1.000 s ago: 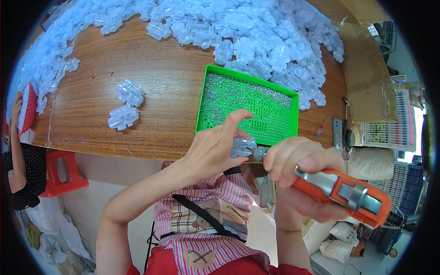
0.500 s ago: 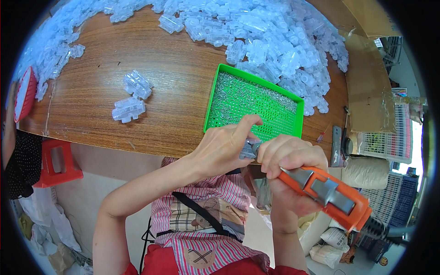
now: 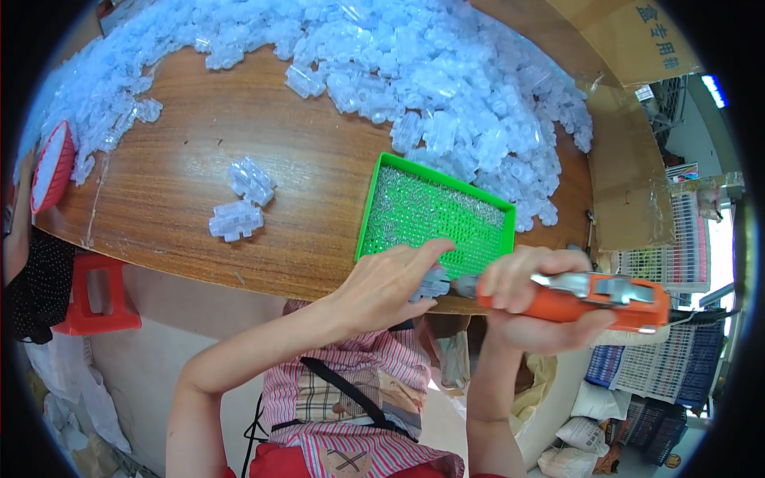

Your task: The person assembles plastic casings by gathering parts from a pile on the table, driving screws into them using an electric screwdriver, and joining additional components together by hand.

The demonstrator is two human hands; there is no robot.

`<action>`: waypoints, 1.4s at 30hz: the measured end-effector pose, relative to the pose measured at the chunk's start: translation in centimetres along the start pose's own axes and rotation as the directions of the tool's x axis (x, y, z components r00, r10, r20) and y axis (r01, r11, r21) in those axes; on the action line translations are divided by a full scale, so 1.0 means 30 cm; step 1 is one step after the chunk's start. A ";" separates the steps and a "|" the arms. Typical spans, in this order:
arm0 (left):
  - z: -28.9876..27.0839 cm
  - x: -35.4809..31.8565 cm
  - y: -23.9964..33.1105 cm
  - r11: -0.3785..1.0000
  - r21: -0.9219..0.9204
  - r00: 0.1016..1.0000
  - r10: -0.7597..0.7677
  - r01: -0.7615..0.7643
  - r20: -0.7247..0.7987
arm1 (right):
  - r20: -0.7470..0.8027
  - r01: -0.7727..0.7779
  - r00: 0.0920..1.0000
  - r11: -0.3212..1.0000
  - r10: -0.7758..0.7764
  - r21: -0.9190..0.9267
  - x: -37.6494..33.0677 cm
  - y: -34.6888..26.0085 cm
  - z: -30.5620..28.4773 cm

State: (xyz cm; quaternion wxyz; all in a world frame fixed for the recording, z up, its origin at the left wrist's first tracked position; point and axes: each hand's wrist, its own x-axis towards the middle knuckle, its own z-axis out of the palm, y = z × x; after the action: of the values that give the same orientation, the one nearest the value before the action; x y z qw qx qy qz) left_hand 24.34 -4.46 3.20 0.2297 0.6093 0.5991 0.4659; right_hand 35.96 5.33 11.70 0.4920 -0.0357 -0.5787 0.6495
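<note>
My left hand (image 3: 382, 288) grips a small clear plastic part (image 3: 432, 282) at the near table edge, index finger stretched over it. My right hand (image 3: 532, 304) is wrapped around an orange electric screwdriver (image 3: 594, 299), which lies horizontal with its tip pressed against the part. Just behind both hands sits a green tray (image 3: 368, 213) filled with small metal screws. Two finished clear plastic parts (image 3: 243, 199) lie to the left on the wooden table (image 3: 199, 151).
A large heap of clear plastic parts (image 3: 414, 64) covers the far side of the table. A red basket (image 3: 52, 167) sits at the left edge, a red stool (image 3: 96, 295) stands below it. Cardboard (image 3: 629, 159) lies to the right.
The screwdriver has swung from pointing down-right to nearly level, its tip still at the part. The view has shifted so the table and tray sit lower in the picture.
</note>
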 end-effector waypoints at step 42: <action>-0.086 0.019 0.107 0.995 0.053 0.990 0.079 -0.086 0.121 | -0.205 -0.096 0.978 0.956 0.039 -0.277 0.006 0.065 -0.236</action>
State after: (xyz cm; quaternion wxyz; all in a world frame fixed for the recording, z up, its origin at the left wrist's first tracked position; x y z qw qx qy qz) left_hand 23.74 -5.22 7.25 0.2276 0.6666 0.5719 0.4206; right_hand 39.06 10.81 7.94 0.5141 -0.1904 -0.6129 0.5691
